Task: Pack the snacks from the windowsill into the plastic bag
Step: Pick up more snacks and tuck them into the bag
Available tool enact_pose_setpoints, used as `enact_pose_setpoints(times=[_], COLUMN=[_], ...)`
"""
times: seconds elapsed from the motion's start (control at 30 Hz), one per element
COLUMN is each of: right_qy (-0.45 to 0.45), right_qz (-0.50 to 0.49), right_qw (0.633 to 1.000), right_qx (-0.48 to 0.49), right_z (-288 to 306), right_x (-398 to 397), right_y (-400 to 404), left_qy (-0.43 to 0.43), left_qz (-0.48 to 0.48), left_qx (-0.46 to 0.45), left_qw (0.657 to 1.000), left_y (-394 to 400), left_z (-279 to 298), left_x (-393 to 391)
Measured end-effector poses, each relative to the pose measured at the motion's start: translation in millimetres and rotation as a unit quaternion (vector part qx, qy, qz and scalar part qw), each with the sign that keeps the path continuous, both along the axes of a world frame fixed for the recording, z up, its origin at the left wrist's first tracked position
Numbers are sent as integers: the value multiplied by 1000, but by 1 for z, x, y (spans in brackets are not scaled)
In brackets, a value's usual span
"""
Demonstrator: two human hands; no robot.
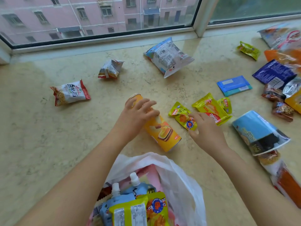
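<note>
On the windowsill (pixel 81 136), left hand (pixel 138 111) grips yellow can (pixel 162 132); right hand (pixel 206 128) spread on packet (pixel 182 116)

Marbled beige windowsill (pixel 48 144), strewn with snack packets: yellow crisp tube (pixel 162 132) lying centre, noodle pack (pixel 70 92) left, open plastic bag (pixel 179 176) nearest.

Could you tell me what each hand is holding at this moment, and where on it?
The left hand grips the yellow chip can near its lidded end; the right hand only touches a small yellow packet.
</note>
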State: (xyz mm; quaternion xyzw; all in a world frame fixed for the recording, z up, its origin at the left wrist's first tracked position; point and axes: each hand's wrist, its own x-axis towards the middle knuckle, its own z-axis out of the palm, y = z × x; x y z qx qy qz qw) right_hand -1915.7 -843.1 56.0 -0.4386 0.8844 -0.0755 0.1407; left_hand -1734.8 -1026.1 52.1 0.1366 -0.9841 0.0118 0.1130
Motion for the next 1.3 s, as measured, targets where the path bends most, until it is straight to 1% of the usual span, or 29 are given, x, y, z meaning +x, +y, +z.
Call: enact_pose_setpoints(times=[0.03,0.07,0.1,0.13,0.17,0.2,0.23,0.27,0.3,0.33,0.4,0.5,0.53,0.57,0.63,0.67,0.8,0.9,1.0,1.03,1.07,1.13,1.23,1.3], right_qy=[-7,-20,-37,-56,-74,-91,-107,-121,-132,-138,-141,-142,-145,-148,-164,-176,-214,-249,-265,-277,-295,-341,-402,-434], right_qz=[-1,-1,-3,-6,-10,-13,-17,-19,-20,-21,-21,-9,-1,3,-3,-11,-29,-48,-62,-69,-80,-105,-138,-153], right_qw=[1000,1000,999,998,997,995,994,992,991,990,989,988,988,988,985,983,975,965,960,955,948,926,886,862], right_qx=[0,-4,-11,-21,-31,-35,-34,-29,-25,-26,-41,-55,-53,-51,-51,-54,-56,-63,-68,-76,-89,-126,-184,-212], right_z=[-2,-4,-5,-6,-8,-10,-12,-15,-17,-19,-23,-26,-27,-29,-31,-31,-29,-26,-19,-17,-15,-10,3,17], right_x=[-4,-8,-11,-15,-18,-22,-25,-29,-33,-36,-41,-42,-44,-44,-43,-44,-48,-49,-49,-47,-46,-41,-31,-21], right_y=[-4,-8,-11,-15,-18,-21,-24,-28,-31,-35,-41,-47,-48,-49,-52,-53,-50,-44,-40,-39,-38,-37,-37,-38], left_qy=[35,73,100,122,155,188,212,223,226,228,227,237,239,232,205,196,190,218,263,278,290,297,296,293], left_qz=[63,147,244,337,416,476,516,534,538,536,529,525,534,547,568,573,570,542,517,509,502,482,454,439], left_qx=[39,92,163,254,360,457,531,575,595,601,603,622,610,593,564,557,567,601,643,652,655,658,644,638], left_qw=[997,982,951,898,821,727,638,578,552,548,552,531,533,544,564,568,564,545,500,489,484,497,539,560], left_y=[10,21,34,45,55,62,66,67,68,69,69,68,68,68,66,66,63,63,60,59,57,54,52,52], left_z=[0,-1,-3,-3,-1,2,2,1,-1,-3,-6,-5,-4,-3,-1,-2,-3,-1,3,5,9,16,32,42], left_x=[-4,-8,-14,-21,-28,-37,-45,-53,-60,-67,-80,-95,-100,-104,-106,-106,-101,-97,-92,-90,-87,-80,-64,-50])
